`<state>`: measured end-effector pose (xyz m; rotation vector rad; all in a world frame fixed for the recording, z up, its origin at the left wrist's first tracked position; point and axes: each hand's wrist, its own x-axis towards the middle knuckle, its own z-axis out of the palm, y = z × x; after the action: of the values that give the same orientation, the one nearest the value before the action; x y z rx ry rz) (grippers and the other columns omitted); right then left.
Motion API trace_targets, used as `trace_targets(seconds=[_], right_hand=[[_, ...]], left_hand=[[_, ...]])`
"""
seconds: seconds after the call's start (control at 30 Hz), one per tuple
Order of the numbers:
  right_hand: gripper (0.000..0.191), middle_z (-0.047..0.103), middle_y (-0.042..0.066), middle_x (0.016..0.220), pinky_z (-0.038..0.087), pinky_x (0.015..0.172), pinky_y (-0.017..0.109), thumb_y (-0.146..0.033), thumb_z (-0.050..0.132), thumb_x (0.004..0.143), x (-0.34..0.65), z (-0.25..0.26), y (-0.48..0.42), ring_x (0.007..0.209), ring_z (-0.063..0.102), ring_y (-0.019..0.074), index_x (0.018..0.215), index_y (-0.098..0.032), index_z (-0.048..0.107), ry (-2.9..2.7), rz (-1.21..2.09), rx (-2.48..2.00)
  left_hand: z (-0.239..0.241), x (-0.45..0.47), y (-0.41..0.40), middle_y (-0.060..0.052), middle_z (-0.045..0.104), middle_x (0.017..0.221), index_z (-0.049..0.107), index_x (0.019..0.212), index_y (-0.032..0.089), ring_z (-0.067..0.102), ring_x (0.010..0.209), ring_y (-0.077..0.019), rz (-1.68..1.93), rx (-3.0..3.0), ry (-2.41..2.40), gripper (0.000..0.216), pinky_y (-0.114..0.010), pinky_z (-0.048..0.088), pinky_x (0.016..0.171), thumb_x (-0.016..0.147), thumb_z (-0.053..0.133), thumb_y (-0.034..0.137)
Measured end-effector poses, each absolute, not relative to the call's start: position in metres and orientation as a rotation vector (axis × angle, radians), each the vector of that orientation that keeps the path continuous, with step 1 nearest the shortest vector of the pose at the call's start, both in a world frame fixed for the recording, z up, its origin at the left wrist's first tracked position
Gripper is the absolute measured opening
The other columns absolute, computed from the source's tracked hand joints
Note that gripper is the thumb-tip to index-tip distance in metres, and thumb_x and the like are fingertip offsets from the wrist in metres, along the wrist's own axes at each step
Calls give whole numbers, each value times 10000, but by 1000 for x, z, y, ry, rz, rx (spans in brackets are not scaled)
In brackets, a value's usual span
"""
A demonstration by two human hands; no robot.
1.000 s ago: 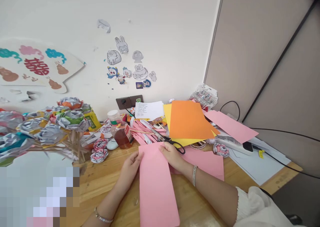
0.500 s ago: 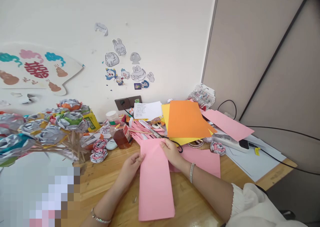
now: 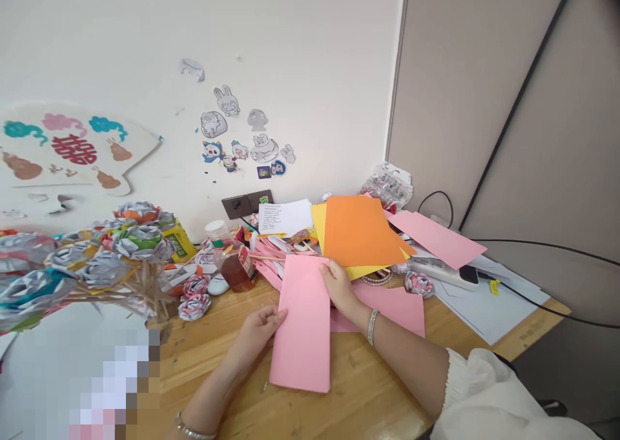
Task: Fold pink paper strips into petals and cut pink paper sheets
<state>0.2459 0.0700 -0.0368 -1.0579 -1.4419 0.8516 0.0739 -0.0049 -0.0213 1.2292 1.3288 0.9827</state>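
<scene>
A long, folded-looking sheet of pink paper is held up over the wooden table. My left hand pinches its left edge between thumb and fingers. At the upper right corner, my right hand grips the same paper, thumb on the front and fingers behind. Another pink sheet lies flat on the table beyond my right wrist. Behind the held paper are pink paper strips, partly covered by it.
Orange paper lies over yellow paper at the back. Left of centre stands a bottle of amber liquid, beside paper flowers. A power strip with cables and white sheets are at right.
The pink paper has tilted, its top edge shifting slightly right and upward and its lower edge rising. Both hands keep hold of it. The whole view has shifted slightly.
</scene>
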Motion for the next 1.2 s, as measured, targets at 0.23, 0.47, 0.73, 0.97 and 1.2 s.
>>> trace_targets(seconds=[0.23,0.47,0.73,0.97,1.2], right_hand=[[238,545,10,749,383,663,269,-368,399,802,254,-27,73,721,493,153,771,-158,508,-1331,898,-975],[301,564,51,896,421,725,302,-412,411,814,246,-27,60,832,525,171,968,-166,495,-1384,1327,-688],[252,577,52,956,432,746,317,-293,499,775,234,-39,53,882,536,179,988,-159,503,-1656,1385,-666],[289,566,9,739,442,492,237,-372,479,787,237,-42,54,546,546,110,988,-165,459,-1696,1585,-691],[224,473,-43,647,337,348,154,-345,457,802,235,-50,61,375,390,29,936,-166,460,-1646,1497,-692]], left_hand=[[-20,73,-13,80,429,474,473,571,168,346,412,-65,880,1219,1315,352,-189,236,418,642,570,500],[-29,59,-11,68,478,471,507,567,162,399,430,-77,1180,1252,1485,343,-189,274,413,627,591,489],[-24,53,-9,33,588,493,538,756,171,546,424,-135,1024,1178,1313,306,-238,418,431,648,594,451],[-25,59,-8,41,605,465,521,825,165,543,368,-118,1137,1172,1296,304,-216,415,396,683,568,430],[-27,58,-7,59,584,481,496,905,152,554,382,-115,1054,1151,1200,393,-221,435,416,637,630,407]])
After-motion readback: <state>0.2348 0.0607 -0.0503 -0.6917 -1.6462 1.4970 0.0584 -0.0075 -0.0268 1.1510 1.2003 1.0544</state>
